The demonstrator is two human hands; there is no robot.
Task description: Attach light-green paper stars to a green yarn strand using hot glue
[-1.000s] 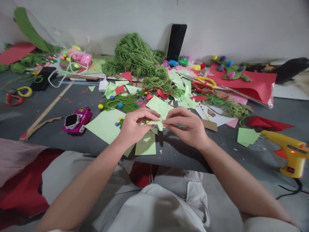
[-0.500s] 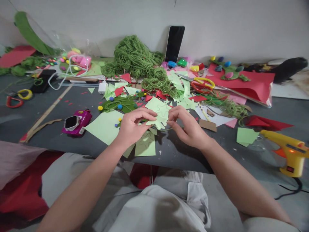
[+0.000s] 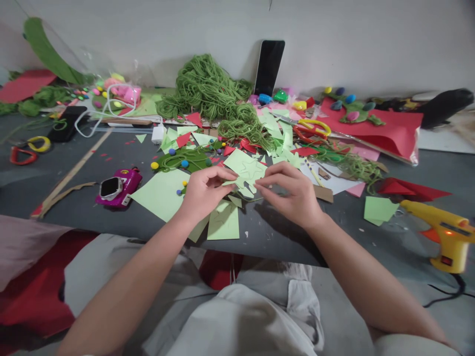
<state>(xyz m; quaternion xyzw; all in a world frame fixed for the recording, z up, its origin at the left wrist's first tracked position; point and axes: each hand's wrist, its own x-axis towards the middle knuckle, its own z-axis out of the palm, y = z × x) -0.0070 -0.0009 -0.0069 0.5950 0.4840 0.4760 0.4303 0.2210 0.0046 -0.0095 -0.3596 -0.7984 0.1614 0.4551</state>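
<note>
Dark surface (image 3: 118,217) held paper scraps (image 3: 286,141).
Left hand (image 3: 203,194) gripped green cutout (image 3: 245,190); right hand (image 3: 298,198) met its edge, grip unclear.

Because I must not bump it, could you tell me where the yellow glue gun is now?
In the head view, the yellow glue gun is near the right edge, right of the right hand, with light green paper just to its left.

The person is wearing a loose, pale grey garment (image 3: 222,326) that is creasing softly across the front. Similar pale cloth (image 3: 408,344) is showing beside the right elbow, while both forearms (image 3: 148,277) are showing bare and slender.
</note>
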